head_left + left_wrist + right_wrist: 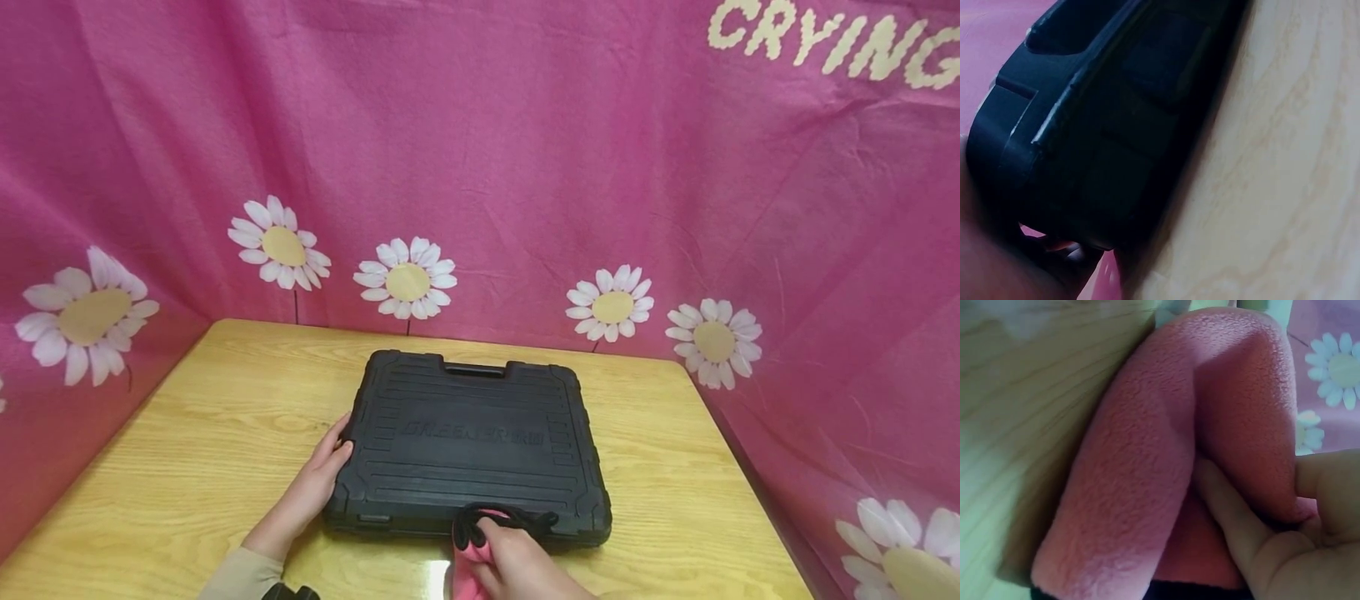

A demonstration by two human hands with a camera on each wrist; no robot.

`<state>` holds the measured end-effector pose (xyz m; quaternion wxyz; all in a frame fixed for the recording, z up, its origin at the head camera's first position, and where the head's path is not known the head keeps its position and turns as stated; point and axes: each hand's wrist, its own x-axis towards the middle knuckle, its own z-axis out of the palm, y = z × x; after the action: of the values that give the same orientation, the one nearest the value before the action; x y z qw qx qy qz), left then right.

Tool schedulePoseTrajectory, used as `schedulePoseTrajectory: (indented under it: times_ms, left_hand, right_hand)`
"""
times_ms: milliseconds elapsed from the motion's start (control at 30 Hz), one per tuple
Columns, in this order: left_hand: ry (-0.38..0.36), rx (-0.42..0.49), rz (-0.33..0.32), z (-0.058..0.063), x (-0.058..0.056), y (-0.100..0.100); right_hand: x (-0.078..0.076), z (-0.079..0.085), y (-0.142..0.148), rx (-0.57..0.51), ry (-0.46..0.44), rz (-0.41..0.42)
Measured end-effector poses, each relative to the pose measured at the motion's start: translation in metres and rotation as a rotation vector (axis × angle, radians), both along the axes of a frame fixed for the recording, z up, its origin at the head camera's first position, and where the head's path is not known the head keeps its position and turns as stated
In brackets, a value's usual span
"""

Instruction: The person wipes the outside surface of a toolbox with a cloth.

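Inside the far edge of the tabletop [675, 467], the left hand [318, 479] is gripping a black case [465, 475] while the right hand [521, 562], pinching a pink cloth [1129, 456], is seemingly wiping its front, next needing steady bracing.

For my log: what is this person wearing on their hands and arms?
Neither the left hand nor the right hand wears a glove. A plain beige sleeve covers the left forearm; beside it is a black item, cut off by the frame edge. No right sleeve is in view.
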<state>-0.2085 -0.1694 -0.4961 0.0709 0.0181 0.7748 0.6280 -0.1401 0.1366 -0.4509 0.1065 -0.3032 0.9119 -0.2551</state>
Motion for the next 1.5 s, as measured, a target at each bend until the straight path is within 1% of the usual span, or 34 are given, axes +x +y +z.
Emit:
schedulePoseTrajectory:
  times_ms: [200,300,433,467,500,533,700,733,767,800,1000,1100,1233,1367,1500]
  left_hand:
    - [0.014,-0.013,0.001,0.003,-0.002,0.000]
    - [0.017,-0.020,0.003,0.003,-0.002,0.000]
    - [0.031,-0.018,0.003,0.002,-0.002,0.001]
    - [0.034,-0.017,0.002,0.002,-0.002,0.001]
    - [0.036,-0.018,0.001,0.002,-0.002,0.001]
    - [0.039,-0.019,0.000,0.002,-0.002,0.001]
    - [0.033,-0.023,0.003,0.001,-0.002,0.000]
    - [0.034,-0.026,0.004,0.001,-0.002,0.000]
    - [0.032,-0.023,0.005,0.001,-0.002,0.000]
    - [0.034,-0.021,0.005,0.001,-0.002,0.000]
    - [0.041,-0.016,-0.002,0.001,-0.002,-0.001]
    - [0.035,0.008,-0.004,0.001,-0.002,0.000]
    - [0.037,0.016,-0.014,0.001,-0.001,0.002]
    - [0.022,0.005,-0.017,0.001,-0.001,0.003]
    - [0.027,0.008,-0.014,0.000,-0.001,0.002]
  right_hand:
    - [-0.008,0.002,-0.026,-0.009,0.010,0.071]
    - [-0.010,0.001,-0.038,-0.032,0.052,0.113]
    - [-0.012,-0.001,-0.053,-0.050,0.074,0.167]
    - [-0.013,-0.001,-0.057,-0.044,0.079,0.176]
    - [-0.013,-0.001,-0.060,-0.038,0.060,0.180]
    - [-0.013,-0.001,-0.064,-0.030,0.077,0.189]
    - [-0.013,0.001,-0.082,0.013,0.044,0.203]
    - [-0.013,0.001,-0.085,0.018,0.057,0.211]
    - [-0.013,0.001,-0.088,0.025,0.044,0.213]
    - [-0.014,0.001,-0.091,0.029,0.055,0.220]
    - [-0.015,-0.001,-0.103,0.043,0.109,0.259]
    - [-0.016,-0.002,-0.108,0.042,0.121,0.283]
    - [-0.016,-0.004,-0.113,0.036,0.125,0.310]
    - [-0.016,-0.006,-0.115,0.038,0.116,0.317]
    - [-0.017,-0.006,-0.114,0.021,0.109,0.327]
